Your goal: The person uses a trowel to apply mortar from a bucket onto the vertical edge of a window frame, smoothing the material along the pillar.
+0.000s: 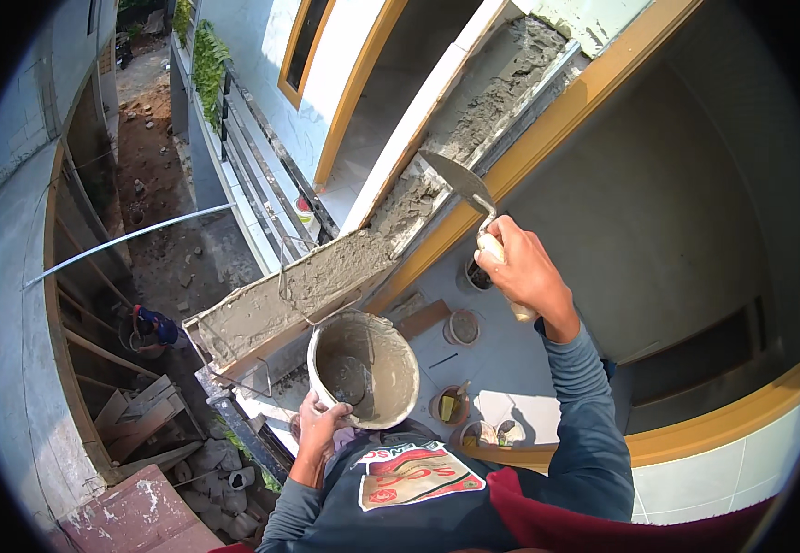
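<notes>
Right hand (524,272) trowels (460,180) ledge edge (345,263) (left hand (319,426) grips bucket (363,369)).

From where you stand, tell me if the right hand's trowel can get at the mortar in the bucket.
Probably yes: the bucket is open-topped, held by the left hand, and nothing lies between it and the trowel in the right hand.

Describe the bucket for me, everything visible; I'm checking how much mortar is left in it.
The bucket is round and pale, its walls smeared all over with grey mortar. It is tilted, mouth toward the camera, and only a small dark grey lump shows at the bottom. A thin wire handle loops up from its rim toward the mortar-covered ledge. The left hand grips its lower rim, holding it against the person's chest, just under the ledge. The right hand is apart from it.
</notes>
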A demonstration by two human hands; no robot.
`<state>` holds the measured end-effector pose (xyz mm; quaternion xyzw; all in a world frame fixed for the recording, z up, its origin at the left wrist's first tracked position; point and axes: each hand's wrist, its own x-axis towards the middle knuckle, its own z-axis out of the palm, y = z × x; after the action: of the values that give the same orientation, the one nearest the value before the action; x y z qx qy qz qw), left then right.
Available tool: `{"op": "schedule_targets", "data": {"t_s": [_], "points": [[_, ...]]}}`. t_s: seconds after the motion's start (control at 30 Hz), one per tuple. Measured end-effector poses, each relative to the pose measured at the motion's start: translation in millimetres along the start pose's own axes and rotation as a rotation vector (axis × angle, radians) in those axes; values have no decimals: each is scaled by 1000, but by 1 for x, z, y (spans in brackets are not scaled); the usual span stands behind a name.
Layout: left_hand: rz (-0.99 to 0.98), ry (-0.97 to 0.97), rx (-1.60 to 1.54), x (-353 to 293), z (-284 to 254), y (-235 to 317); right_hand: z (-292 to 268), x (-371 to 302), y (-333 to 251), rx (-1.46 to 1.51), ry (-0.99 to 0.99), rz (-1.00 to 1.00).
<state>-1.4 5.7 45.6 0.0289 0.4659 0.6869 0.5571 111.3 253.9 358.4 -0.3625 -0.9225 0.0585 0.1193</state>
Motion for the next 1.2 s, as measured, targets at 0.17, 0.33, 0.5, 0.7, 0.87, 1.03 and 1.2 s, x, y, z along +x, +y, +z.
{"op": "schedule_targets", "data": {"t_s": [0.17,0.33,0.5,0.7,0.87,1.03,1.2], "points": [[-2,-52,21,16,0,-11,-51,36,-32,-238,-152,59],[-34,-131,-47,25,2,-22,-125,67,-84,-46,-182,243],[-53,-159,-87,23,8,-18,-173,75,-90,41,-129,297],[-52,-136,-47,33,2,-25,-201,70,-91,72,-2,268],[-8,-150,-25,34,3,-19,-215,70,-70,274,27,223],[-18,-159,-31,33,4,-14,-211,62,-53,528,47,235],[-17,-166,-40,31,5,-14,-203,42,-51,564,115,218]]}}
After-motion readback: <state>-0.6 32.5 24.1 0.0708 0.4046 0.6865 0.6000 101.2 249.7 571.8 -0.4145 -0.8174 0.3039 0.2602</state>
